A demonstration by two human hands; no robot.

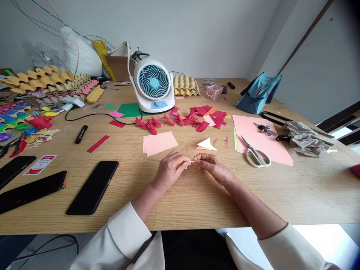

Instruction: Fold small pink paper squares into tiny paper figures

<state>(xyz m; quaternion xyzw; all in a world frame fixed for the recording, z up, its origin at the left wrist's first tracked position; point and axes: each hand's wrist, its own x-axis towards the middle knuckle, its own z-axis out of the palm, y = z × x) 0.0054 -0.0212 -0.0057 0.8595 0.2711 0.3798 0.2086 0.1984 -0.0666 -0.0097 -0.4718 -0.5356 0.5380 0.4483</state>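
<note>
Between my two hands is a small, narrow strip of pink paper (pixel 192 161), mostly hidden by the fingers. My left hand (pixel 170 168) pinches its left end. The fingers of my right hand (pixel 212 167) close on the other end, close by the left fingertips. Just beyond them stands a folded pale pink paper piece (pixel 206 144). Flat pink paper rectangles (pixel 161 143) lie past my left hand. Farther off are several folded red paper pieces (pixel 180 119). White-handled scissors (pixel 256 153) rest partly on large pink sheets (pixel 264 140), to the right.
A white fan (pixel 154 84) stands at the back middle. Black phones (pixel 92 187) lie at the front left, below a black marker (pixel 81 134). Keys (pixel 266 129), a crumpled grey cloth (pixel 303 138) and a blue bag (pixel 260 93) are on the right. Egg cartons (pixel 45 80) are stacked at the left.
</note>
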